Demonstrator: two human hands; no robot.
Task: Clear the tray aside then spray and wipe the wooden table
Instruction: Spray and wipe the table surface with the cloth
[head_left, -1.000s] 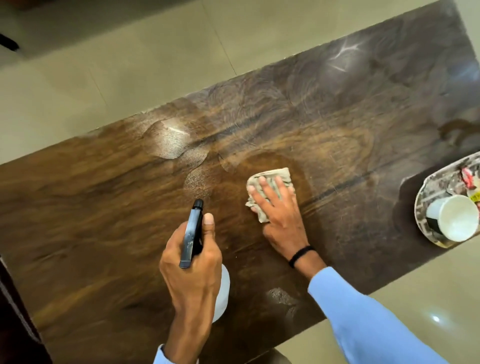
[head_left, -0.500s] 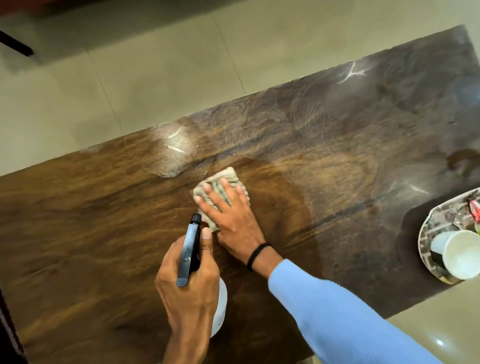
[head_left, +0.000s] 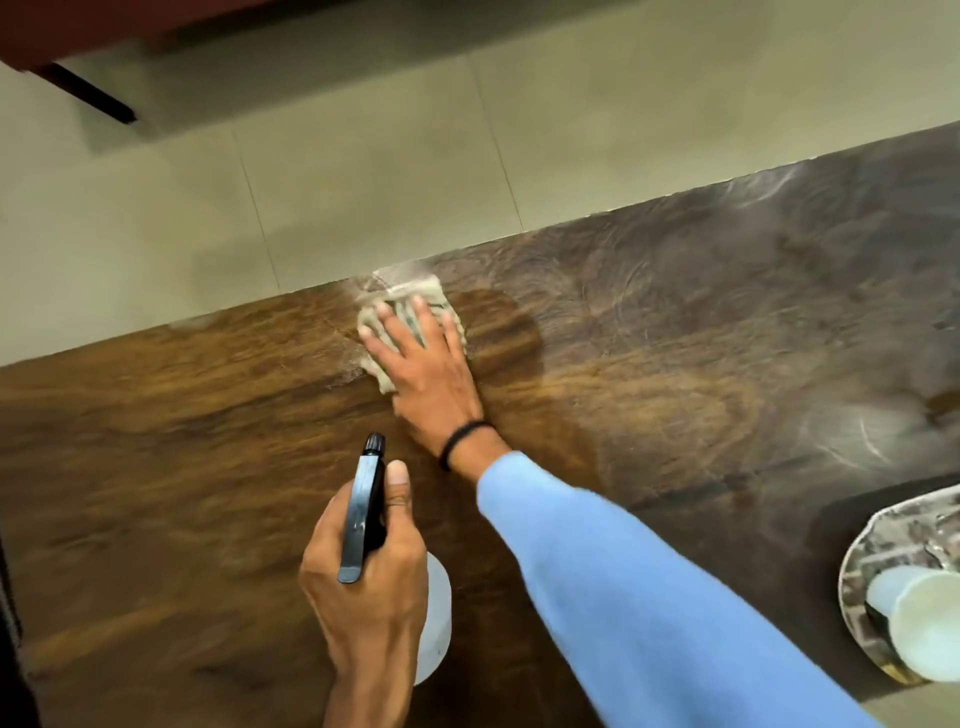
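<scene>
Close by, the left hand (head_left: 363, 587) grips the spray bottle (head_left: 362, 519) over the wooden bench (head_left: 156, 467). At the bench's right edge sits the patterned tray (head_left: 883, 551), with a white cup (head_left: 919, 618) in it. Farther off, the right hand (head_left: 431, 374) lies flat, fingers straight, pressing the cloth (head_left: 410, 299) down near the bench's far edge.

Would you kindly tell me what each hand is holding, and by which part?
The left hand grips the spray bottle around its neck, under the black trigger head. The right hand presses flat on the cloth, gripping nothing.
</scene>
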